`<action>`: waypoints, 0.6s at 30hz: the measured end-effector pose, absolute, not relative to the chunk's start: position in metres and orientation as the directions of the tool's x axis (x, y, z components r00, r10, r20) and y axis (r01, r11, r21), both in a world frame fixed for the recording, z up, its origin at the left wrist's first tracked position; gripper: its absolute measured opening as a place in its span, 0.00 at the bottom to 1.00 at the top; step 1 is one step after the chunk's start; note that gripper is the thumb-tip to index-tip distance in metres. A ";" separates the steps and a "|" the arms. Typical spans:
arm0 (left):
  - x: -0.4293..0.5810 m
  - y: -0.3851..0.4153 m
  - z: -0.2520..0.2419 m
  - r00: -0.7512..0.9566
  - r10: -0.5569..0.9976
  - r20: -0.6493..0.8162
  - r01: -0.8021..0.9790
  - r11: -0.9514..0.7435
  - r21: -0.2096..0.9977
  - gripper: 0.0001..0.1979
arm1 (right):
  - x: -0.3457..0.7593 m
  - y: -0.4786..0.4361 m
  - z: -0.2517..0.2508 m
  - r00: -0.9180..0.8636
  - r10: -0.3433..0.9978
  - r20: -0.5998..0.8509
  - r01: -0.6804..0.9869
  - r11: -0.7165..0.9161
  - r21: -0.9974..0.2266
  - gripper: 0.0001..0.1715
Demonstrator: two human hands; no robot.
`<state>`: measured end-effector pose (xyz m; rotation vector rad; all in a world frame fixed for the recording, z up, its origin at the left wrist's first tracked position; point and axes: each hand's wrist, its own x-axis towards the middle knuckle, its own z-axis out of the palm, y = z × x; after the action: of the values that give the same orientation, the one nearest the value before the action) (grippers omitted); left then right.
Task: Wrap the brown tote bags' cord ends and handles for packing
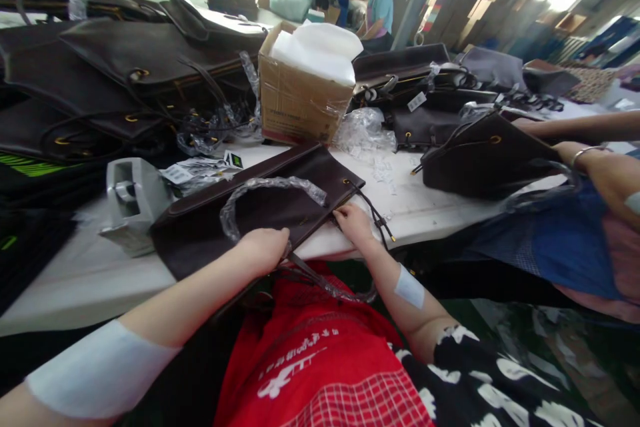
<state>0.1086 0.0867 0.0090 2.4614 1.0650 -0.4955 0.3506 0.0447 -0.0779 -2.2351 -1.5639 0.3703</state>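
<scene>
Dark brown and smooth at the centre of the head view: can see a bag point(280, 213) lying aslant on the white-covered table point(410, 207), with a plastic-wrapped handle point(230, 213) curved across its upper face and a wrapped strap point(330, 288) hanging below its near edge, over a red apron point(300, 340). Clamped on that near edge with the left grip point(263, 250), just below the centre of the frame. Pinched together on the same edge with the right grip point(356, 223), a little farther right, near dark cords point(373, 205) with gold-coloured tips. Can see a grey holder point(130, 237) just beside the bag's left end, and a heap of printed tags point(193, 173) to its right. Behind the bag, at upper centre, find a cardboard box point(300, 100) with white sheets point(317, 53) sticking out of its top, and crumpled clear plastic point(367, 130) to its right. Find piled dark bags point(125, 57) at upper left. At the right of the frame, can make out a co-worker's hand point(570, 153) with a bracelet point(586, 155), touching a second bag point(480, 160). Farther back, at the top, see a person in a light blue top point(381, 10)
</scene>
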 end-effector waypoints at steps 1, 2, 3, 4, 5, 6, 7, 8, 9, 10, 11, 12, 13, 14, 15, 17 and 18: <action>0.101 0.100 0.001 0.655 0.583 -0.481 0.753 -0.551 0.358 0.20 | 0.350 0.045 -0.076 0.346 0.938 0.002 0.846 -0.311 -0.433 0.15; 0.094 0.114 -0.008 0.643 0.562 -0.520 0.763 -0.407 0.503 0.21 | 0.348 0.044 -0.075 0.348 0.938 0.008 0.859 -0.315 -0.404 0.15; 0.086 0.127 -0.017 0.615 0.577 -0.537 0.750 -0.217 0.625 0.21 | 0.345 0.043 -0.073 0.347 0.938 0.025 0.874 -0.314 -0.371 0.16; 0.080 0.139 -0.027 0.580 0.611 -0.539 0.698 -0.032 0.715 0.21 | 0.340 0.041 -0.072 0.340 0.939 0.048 0.890 -0.305 -0.338 0.16; 0.075 0.148 -0.036 0.543 0.645 -0.538 0.624 0.119 0.772 0.22 | 0.335 0.039 -0.071 0.326 0.943 0.070 0.905 -0.290 -0.311 0.16; 0.072 0.153 -0.043 0.505 0.684 -0.527 0.547 0.218 0.808 0.23 | 0.328 0.036 -0.070 0.303 0.949 0.088 0.919 -0.267 -0.292 0.16; 0.071 0.156 -0.049 0.477 0.712 -0.514 0.485 0.274 0.830 0.23 | 0.320 0.033 -0.069 0.272 0.957 0.101 0.930 -0.235 -0.283 0.15; 0.072 0.157 -0.054 0.461 0.728 -0.507 0.447 0.303 0.842 0.24 | 0.311 0.030 -0.068 0.235 0.966 0.109 0.939 -0.196 -0.284 0.14; 0.074 0.157 -0.057 0.452 0.738 -0.501 0.426 0.315 0.848 0.25 | 0.300 0.026 -0.068 0.190 0.975 0.114 0.944 -0.150 -0.293 0.14; 0.076 0.155 -0.059 0.443 0.747 -0.495 0.413 0.321 0.853 0.25 | 0.289 0.022 -0.067 0.139 0.983 0.117 0.947 -0.098 -0.307 0.13; 0.078 0.154 -0.060 0.437 0.754 -0.490 0.401 0.324 0.857 0.25 | 0.277 0.017 -0.067 0.084 0.990 0.116 0.945 -0.042 -0.326 0.13; 0.079 0.153 -0.060 0.430 0.762 -0.484 0.388 0.328 0.861 0.24 | 0.265 0.012 -0.067 0.031 0.993 0.115 0.938 0.010 -0.347 0.14; 0.080 0.152 -0.061 0.423 0.769 -0.479 0.375 0.333 0.865 0.24 | 0.254 0.007 -0.067 -0.018 0.994 0.106 0.927 0.057 -0.371 0.14; 0.080 0.152 -0.061 0.415 0.777 -0.473 0.363 0.335 0.869 0.24 | 0.243 0.002 -0.068 -0.059 0.994 0.090 0.914 0.090 -0.397 0.15; 0.080 0.151 -0.062 0.407 0.784 -0.468 0.352 0.338 0.873 0.24 | 0.233 -0.003 -0.068 -0.093 0.994 0.065 0.897 0.111 -0.427 0.15; 0.080 0.152 -0.063 0.394 0.792 -0.466 0.336 0.348 0.875 0.24 | 0.217 -0.009 -0.069 -0.162 0.987 0.006 0.849 0.142 -0.510 0.16; 0.079 0.153 -0.064 0.389 0.794 -0.468 0.329 0.354 0.875 0.25 | 0.211 -0.011 -0.069 -0.201 0.979 -0.023 0.816 0.154 -0.557 0.15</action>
<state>0.0792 0.1525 -0.0645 1.2295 1.1921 0.4169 0.2105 -0.0108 -0.0689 -1.7197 -2.0936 0.6591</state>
